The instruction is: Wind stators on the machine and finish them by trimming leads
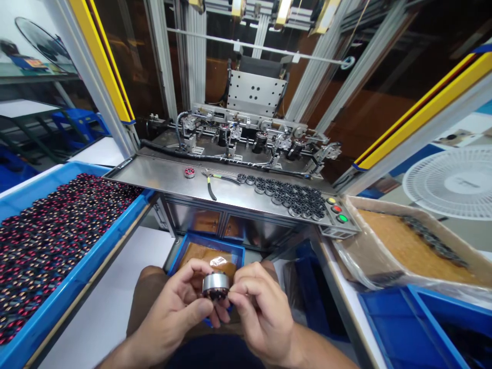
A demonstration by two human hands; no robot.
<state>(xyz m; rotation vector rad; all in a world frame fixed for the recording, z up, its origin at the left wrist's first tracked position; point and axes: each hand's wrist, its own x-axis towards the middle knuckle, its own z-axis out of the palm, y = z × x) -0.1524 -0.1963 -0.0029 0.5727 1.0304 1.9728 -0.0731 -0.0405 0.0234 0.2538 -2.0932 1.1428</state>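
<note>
Over my lap, my left hand [184, 302] is closed around a small round motor stator [216, 287]. It has a smooth silver metal ring on top and a dark underside with several small prongs. My right hand [261, 302] meets it from the right, thumb and forefinger pinched together at its lower edge. Whatever lies between those fingertips is too small or hidden to make out. Just behind the hands sits a blue bin [184, 241] with a brown sheet in it.
A metal ledge [165, 177] bears cutting pliers [210, 185], one red-wound stator [189, 172] and rows of dark round parts [288, 195]. Left, a blue tray [82, 256] is full of wound stators. Push buttons [336, 209], a lined carton [384, 225] and a white fan [453, 179] stand right.
</note>
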